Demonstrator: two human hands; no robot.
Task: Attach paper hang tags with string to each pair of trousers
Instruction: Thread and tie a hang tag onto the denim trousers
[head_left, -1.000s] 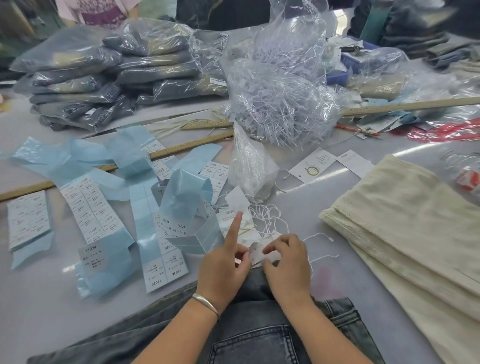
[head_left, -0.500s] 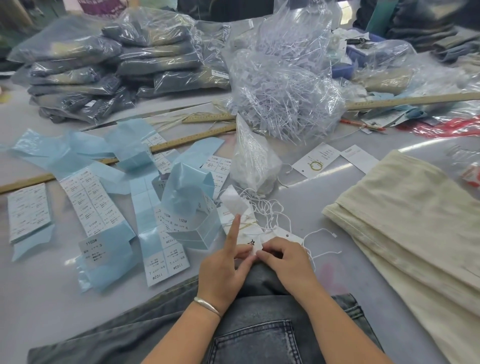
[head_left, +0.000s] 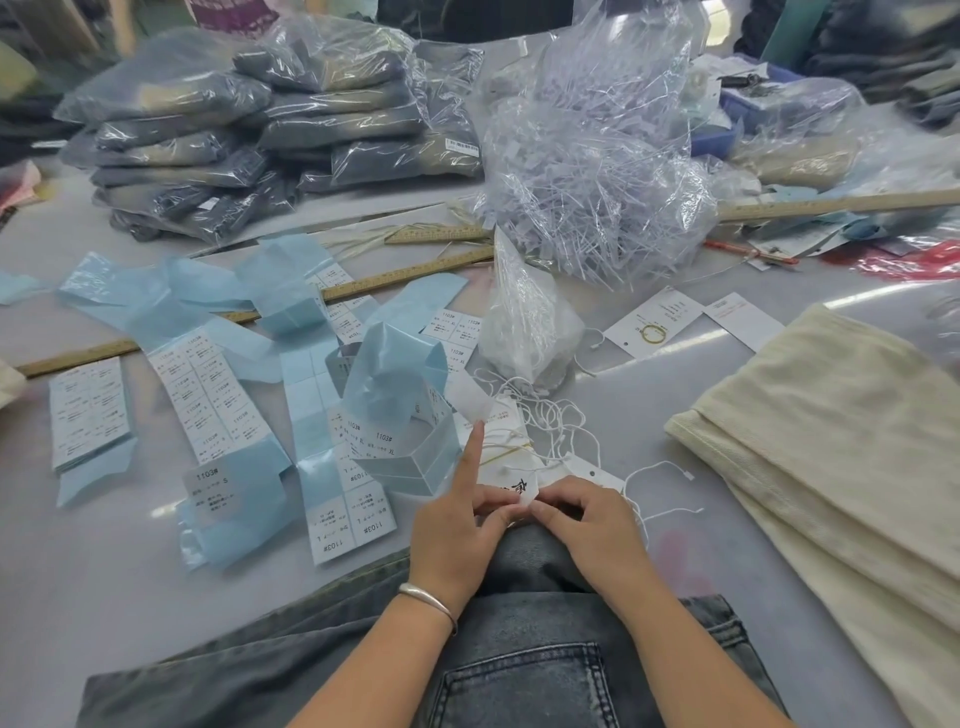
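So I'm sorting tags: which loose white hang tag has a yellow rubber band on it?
The hang tag right of the clear bag; the neighbouring tag is bare.

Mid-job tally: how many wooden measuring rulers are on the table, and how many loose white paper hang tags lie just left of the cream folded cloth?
Wooden measuring rulers: 3
Loose white paper hang tags: 2
Total: 5

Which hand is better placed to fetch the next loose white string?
Right, probably. The right hand lies beside the loose white strings; the left hand pinches the white paper hang tag, index finger raised.
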